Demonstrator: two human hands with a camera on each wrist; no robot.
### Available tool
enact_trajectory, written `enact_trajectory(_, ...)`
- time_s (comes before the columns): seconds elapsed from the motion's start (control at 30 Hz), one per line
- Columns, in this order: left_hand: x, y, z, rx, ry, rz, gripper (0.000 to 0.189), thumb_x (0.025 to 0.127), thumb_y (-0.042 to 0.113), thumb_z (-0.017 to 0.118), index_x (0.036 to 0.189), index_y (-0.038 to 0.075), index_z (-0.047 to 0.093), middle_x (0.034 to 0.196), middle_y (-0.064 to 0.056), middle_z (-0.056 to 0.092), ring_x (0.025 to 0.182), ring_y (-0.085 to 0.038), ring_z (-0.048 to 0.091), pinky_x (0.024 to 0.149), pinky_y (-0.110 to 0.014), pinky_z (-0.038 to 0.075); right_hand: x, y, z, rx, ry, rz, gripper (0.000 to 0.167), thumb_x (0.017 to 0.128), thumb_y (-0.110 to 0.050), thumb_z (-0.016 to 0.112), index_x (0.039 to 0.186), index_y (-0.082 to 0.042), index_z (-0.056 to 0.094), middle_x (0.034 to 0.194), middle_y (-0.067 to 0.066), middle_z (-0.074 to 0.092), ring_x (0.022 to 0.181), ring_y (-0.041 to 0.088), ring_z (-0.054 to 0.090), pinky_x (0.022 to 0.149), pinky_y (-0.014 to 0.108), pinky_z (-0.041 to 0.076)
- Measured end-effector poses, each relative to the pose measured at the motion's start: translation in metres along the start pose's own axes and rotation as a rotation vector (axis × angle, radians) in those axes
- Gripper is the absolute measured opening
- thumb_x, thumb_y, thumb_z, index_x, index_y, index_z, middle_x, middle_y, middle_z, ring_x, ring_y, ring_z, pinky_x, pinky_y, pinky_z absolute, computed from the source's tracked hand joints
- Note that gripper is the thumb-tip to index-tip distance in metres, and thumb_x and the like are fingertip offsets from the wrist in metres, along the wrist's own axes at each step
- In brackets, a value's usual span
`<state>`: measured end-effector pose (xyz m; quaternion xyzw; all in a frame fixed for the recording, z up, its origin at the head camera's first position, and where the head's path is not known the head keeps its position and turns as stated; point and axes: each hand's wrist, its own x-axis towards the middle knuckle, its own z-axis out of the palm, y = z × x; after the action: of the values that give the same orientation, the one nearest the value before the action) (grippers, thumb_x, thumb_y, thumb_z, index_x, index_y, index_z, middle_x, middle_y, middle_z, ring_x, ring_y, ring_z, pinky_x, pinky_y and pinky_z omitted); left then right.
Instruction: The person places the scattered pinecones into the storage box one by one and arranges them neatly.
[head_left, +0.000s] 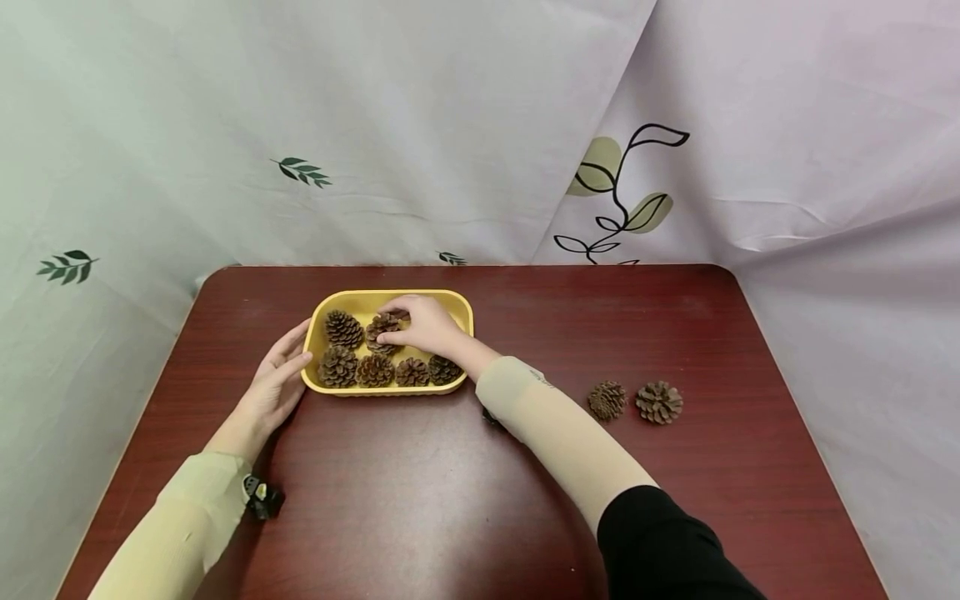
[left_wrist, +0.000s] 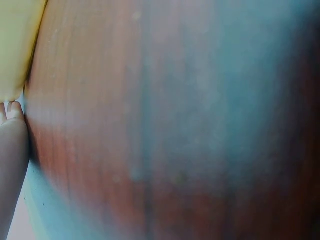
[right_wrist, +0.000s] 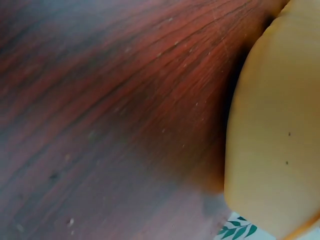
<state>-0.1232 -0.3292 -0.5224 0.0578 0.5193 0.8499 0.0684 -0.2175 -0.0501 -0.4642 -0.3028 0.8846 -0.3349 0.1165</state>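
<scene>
Brown cone (head_left: 381, 326) sits pinched by right hand (head_left: 426, 323) inside yellow tray (head_left: 360, 301), near five others (head_left: 375, 372), while left hand (head_left: 272, 388), fingers extended, touches the tray's end, seemingly to steady it, and two cones (head_left: 659, 403) lie on the table (head_left: 405, 475).

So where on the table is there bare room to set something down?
Bare table lies between the forearms, nearer than the yellow tray, and beyond the two loose pinecones, right of the tray. Crowded: the tray's near side, lined with four pinecones.
</scene>
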Motion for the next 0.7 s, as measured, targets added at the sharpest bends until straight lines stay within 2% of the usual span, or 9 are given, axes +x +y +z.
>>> enact_trajectory(0.13,-0.0001,0.0007,0.0006,-0.005,-0.003,0.003,0.05,0.11,-0.007,0.043,0.148,0.021,0.059,0.145,0.012,0.066,0.13,-0.002,0.063,0.102,-0.019,0.054,0.0034,0.0002,0.0031,0.022,0.007,0.015,0.051,0.095,-0.036,0.082,0.14,-0.017,0.069,0.143,-0.001,0.071,0.135,0.018,0.063,0.118,0.031,0.047)
enact_trajectory(0.3,-0.0005,0.0019,0.0019,-0.035,-0.01,0.001,0.051,0.109,-0.009,0.041,0.148,0.019,0.059,0.145,0.009,0.066,0.13,-0.004,0.064,0.102,-0.019,0.055,0.0054,-0.0015,0.0056,-0.006,-0.013,0.004,0.053,0.095,-0.036,0.082,0.142,-0.017,0.068,0.145,0.0,0.069,0.136,0.018,0.062,0.119,0.03,0.045)
enact_trajectory(0.53,-0.0005,0.0015,0.0019,-0.025,-0.002,-0.008,0.05,0.109,-0.008,0.041,0.147,0.02,0.059,0.145,0.01,0.066,0.129,-0.004,0.064,0.101,-0.019,0.055,0.0046,-0.0068,0.0061,-0.01,-0.039,-0.04,0.057,0.093,-0.034,0.085,0.143,-0.013,0.067,0.146,0.003,0.069,0.131,0.019,0.065,0.121,0.03,0.044)
enact_trajectory(0.7,-0.0006,0.0011,0.0014,-0.011,0.003,-0.007,0.05,0.11,-0.008,0.041,0.147,0.021,0.059,0.145,0.011,0.066,0.129,-0.004,0.064,0.102,-0.019,0.055,0.005,-0.0075,0.0074,-0.031,-0.047,-0.046,0.058,0.093,-0.035,0.084,0.143,-0.014,0.066,0.147,0.002,0.067,0.134,0.018,0.063,0.121,0.029,0.043)
